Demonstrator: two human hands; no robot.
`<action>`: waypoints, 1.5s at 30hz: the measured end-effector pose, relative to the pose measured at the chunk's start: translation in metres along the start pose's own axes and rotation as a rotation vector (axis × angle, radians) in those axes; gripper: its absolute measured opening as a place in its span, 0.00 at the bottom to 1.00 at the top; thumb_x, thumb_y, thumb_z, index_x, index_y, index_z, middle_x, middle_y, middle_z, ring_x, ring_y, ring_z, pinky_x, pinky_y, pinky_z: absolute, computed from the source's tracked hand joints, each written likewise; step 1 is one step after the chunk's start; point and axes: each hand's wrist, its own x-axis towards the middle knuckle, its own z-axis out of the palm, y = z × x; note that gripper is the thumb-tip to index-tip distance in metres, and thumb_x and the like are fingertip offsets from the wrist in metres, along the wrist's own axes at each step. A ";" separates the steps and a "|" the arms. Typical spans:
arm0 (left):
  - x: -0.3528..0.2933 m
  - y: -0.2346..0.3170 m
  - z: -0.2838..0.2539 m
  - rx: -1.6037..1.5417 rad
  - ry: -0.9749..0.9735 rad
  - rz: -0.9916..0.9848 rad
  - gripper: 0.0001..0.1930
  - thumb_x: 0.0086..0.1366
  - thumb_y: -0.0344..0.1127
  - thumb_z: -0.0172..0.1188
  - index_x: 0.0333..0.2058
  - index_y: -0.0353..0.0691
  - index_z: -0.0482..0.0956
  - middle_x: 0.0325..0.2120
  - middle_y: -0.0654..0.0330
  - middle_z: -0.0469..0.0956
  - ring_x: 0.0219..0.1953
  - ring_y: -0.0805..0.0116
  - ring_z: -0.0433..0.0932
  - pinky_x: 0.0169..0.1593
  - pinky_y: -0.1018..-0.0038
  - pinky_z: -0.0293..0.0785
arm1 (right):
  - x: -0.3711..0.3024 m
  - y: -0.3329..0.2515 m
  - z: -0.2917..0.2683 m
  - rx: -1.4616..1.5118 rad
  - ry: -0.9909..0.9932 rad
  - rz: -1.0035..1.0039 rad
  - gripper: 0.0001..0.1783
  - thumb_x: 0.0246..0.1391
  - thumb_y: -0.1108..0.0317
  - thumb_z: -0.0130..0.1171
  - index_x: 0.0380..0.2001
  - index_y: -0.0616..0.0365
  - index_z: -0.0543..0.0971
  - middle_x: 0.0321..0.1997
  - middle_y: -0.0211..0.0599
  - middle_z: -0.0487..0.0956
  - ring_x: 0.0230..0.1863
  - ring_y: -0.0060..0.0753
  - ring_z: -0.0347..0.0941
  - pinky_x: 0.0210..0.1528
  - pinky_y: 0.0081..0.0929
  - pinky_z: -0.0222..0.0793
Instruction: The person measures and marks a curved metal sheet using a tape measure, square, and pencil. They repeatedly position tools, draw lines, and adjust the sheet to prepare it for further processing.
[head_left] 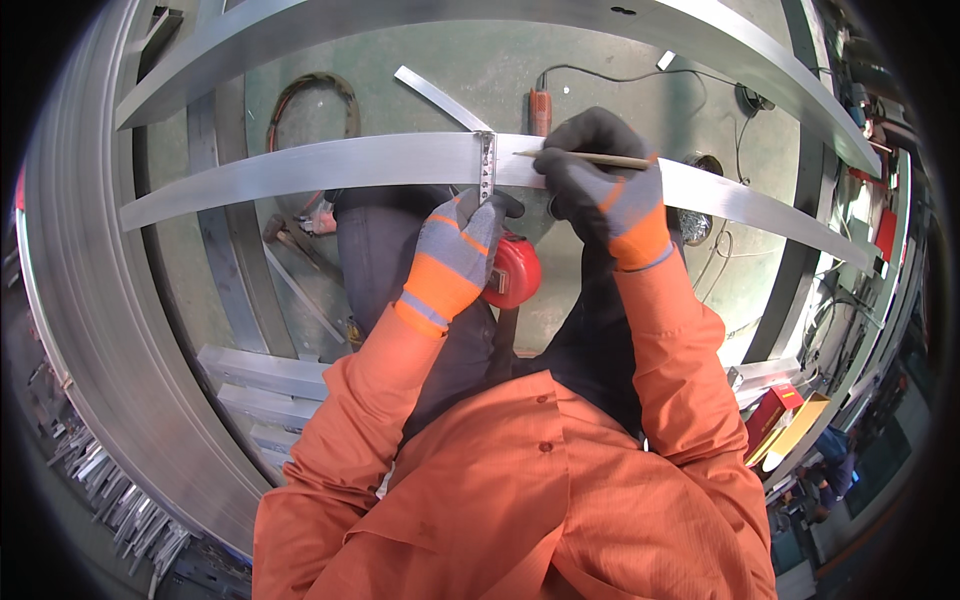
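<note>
A long silver metal bar (380, 160) runs across in front of me, over my knees. My left hand (468, 232), in a grey and orange glove, is closed on a tape measure (516, 272) with a red case. Its marked blade (487, 165) lies across the bar's width, the end at the far edge. My right hand (597, 175), gloved alike, pinches a pencil (607, 159). The pencil's tip points left and is over the bar's face, a little right of the blade; whether it touches cannot be told.
Beyond the bar are a thin metal strip (440, 97), an orange corded power tool (540, 108) and a coiled cable (312, 82). A hammer (300, 245) lies left of my legs. Another wide metal bar (450, 20) crosses at the far side. Stacked long profiles (120, 290) line the left.
</note>
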 end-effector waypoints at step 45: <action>0.027 -0.019 0.159 -0.187 -0.085 -0.096 0.06 0.77 0.28 0.52 0.44 0.33 0.77 0.31 0.68 0.75 0.31 0.82 0.70 0.33 0.80 0.69 | -0.037 0.023 -0.149 -0.207 0.137 -0.093 0.07 0.50 0.71 0.70 0.30 0.61 0.82 0.23 0.35 0.82 0.25 0.24 0.79 0.31 0.26 0.75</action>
